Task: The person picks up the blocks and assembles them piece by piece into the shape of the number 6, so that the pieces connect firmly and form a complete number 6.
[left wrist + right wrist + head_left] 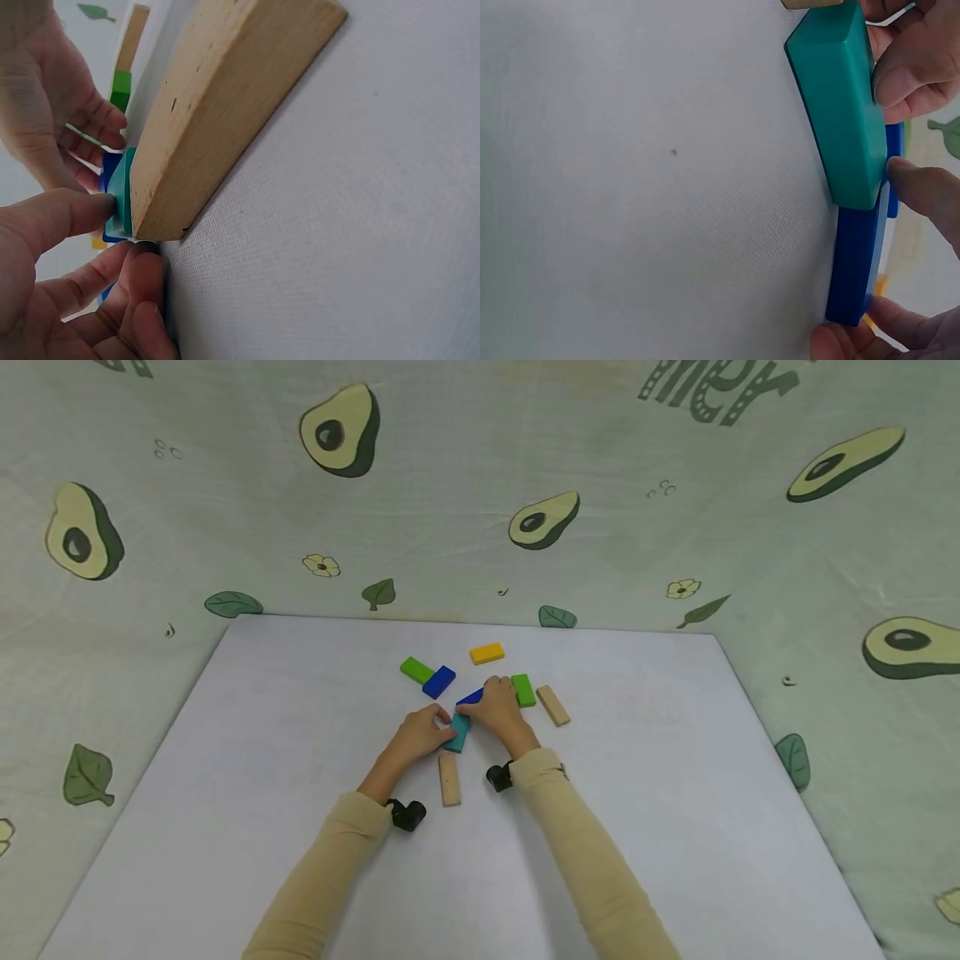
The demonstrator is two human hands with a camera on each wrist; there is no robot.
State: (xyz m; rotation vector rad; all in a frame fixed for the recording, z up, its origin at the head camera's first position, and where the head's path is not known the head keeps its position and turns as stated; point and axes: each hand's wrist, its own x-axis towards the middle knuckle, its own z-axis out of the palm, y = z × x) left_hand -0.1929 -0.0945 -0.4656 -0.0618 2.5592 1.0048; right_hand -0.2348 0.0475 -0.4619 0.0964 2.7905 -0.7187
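Note:
A teal block (458,737) lies flat on the white table, its far end against one end of a blue block (470,697). My left hand (422,733) holds the teal block from the left, with the thumb on its edge in the left wrist view. Reaching over from the right, my right hand (498,706) grips the blue block. In the right wrist view its thumb is at the end by the teal block (836,112) and its fingertips are at the other end of the blue block (853,262). Close by the teal block's near end lies a plain wooden block (449,779).
Beyond the left hand, a second blue block (439,682) meets a green block (416,671). A yellow block (487,653) lies farther back. Right of the right hand are another green block (524,691) and a wooden block (553,706). Avocado-print cloth (450,485) surrounds the table (660,827).

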